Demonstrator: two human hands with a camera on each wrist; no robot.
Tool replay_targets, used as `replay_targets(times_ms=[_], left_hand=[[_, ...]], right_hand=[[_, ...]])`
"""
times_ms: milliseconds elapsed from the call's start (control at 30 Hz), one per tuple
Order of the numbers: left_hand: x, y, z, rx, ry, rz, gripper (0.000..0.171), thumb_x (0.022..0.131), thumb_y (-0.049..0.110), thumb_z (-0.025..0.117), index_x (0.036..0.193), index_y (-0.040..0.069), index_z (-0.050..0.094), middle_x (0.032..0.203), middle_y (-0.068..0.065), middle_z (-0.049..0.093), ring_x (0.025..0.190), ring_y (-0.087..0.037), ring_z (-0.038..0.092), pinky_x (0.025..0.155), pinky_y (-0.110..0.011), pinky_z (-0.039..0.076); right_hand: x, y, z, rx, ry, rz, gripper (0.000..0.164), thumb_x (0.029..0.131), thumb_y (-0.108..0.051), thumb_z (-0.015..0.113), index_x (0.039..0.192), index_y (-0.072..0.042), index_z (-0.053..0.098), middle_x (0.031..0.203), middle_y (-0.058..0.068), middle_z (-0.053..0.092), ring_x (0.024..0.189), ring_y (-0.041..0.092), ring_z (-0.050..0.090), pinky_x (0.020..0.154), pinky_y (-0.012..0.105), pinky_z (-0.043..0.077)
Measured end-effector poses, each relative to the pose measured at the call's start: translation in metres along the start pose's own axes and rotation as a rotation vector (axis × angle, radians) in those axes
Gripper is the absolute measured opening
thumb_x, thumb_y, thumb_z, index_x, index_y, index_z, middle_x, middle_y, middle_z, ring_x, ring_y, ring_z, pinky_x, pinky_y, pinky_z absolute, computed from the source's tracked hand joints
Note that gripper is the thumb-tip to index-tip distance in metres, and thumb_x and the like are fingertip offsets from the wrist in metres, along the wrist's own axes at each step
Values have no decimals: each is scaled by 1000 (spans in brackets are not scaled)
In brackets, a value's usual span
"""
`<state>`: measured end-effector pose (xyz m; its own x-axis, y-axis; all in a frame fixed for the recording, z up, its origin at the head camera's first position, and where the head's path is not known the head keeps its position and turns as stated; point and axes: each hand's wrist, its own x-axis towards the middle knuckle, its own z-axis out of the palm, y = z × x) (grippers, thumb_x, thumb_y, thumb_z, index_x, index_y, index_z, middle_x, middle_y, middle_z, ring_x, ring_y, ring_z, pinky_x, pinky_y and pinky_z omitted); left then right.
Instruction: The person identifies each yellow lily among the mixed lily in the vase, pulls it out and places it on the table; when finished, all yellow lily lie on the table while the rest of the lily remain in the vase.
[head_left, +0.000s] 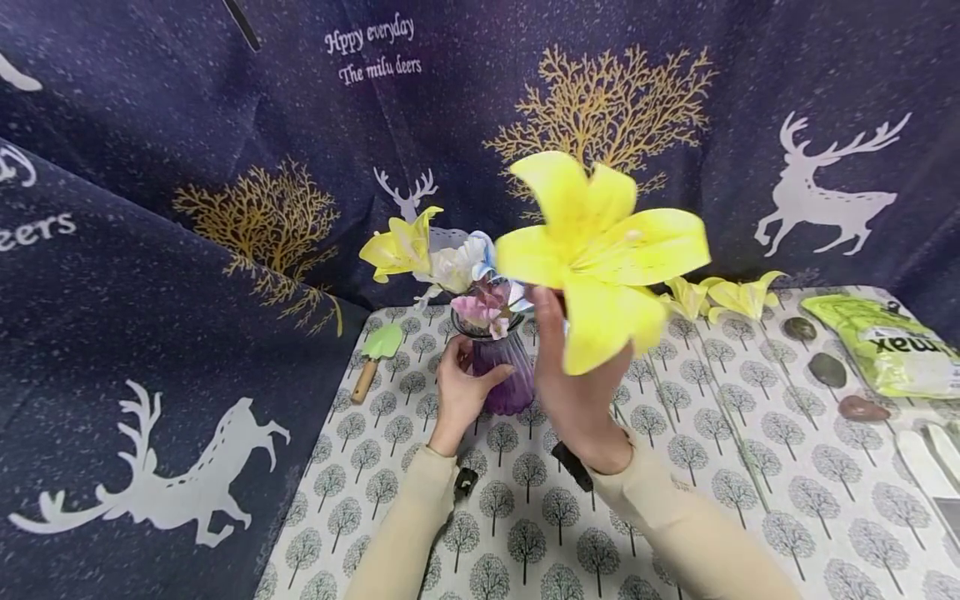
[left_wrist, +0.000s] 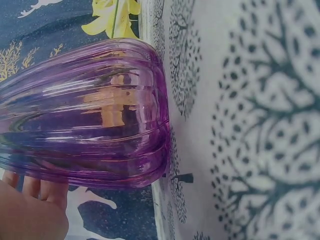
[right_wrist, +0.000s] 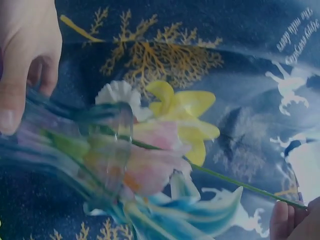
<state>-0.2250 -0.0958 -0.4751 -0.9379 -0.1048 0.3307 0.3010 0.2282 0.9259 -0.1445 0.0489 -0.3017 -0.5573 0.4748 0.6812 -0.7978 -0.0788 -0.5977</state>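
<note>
My left hand [head_left: 461,396] grips the purple ribbed glass vase [head_left: 516,387], with thumb and fingers around its side. In the left wrist view the vase's base [left_wrist: 145,115] stands on the cloth. My right hand [head_left: 581,408] pinches the green stem [right_wrist: 235,181] of a large yellow lily [head_left: 600,258], just below the bloom. In the right wrist view that stem runs into the vase's mouth; its lower end is unclear. The vase also holds another yellow lily [head_left: 397,247], a white flower [head_left: 452,268], a pink flower [head_left: 480,308] and a blue-and-white flower [right_wrist: 200,215].
Left of the vase lies a small green trowel [head_left: 383,342]. Two yellow lilies [head_left: 738,296] with long stems lie on the right, beside several stones [head_left: 827,369] and a green-yellow bag [head_left: 885,346]. White-handled tools [head_left: 924,462] lie at the right edge. A dark deer-print curtain [head_left: 465,100] hangs behind.
</note>
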Motion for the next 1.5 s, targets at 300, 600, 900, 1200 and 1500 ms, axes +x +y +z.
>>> replay_targets(times_ms=[300,600,900,1200,1500], left_hand=[[0,-1,0,20,10,2,64,65,21,96,113,7,56,103,-4,57,111,-24,64,107,-38,53],[-1,0,-1,35,6,-15,62,65,25,96,109,9,55,101,-3,58,108,-22,64,106,-38,54],[0,0,0,37,5,15,61,64,26,96,106,8,55,98,-5,57,98,-21,61,97,-41,56],[0,0,0,-2,2,19,61,64,21,97,106,7,56,99,-9,57,97,-23,60,99,-42,56],[0,0,1,-5,1,22,61,64,20,96,107,6,56,102,-19,59,101,-32,62,101,-47,55]], right_hand=[[15,-12,-20,169,121,-75,17,93,14,56,96,0,65,93,7,75,86,22,72,84,34,62],[31,-31,-37,184,337,-131,5,88,17,60,89,11,62,83,16,74,74,26,73,75,35,63],[50,-54,-65,448,454,-119,6,84,22,59,87,20,54,73,27,65,62,33,65,62,39,61],[59,-37,-100,305,400,-13,9,83,18,67,86,21,59,70,24,67,58,29,64,58,34,58],[58,19,-124,50,134,296,5,87,10,68,92,12,68,75,10,75,62,16,69,61,24,61]])
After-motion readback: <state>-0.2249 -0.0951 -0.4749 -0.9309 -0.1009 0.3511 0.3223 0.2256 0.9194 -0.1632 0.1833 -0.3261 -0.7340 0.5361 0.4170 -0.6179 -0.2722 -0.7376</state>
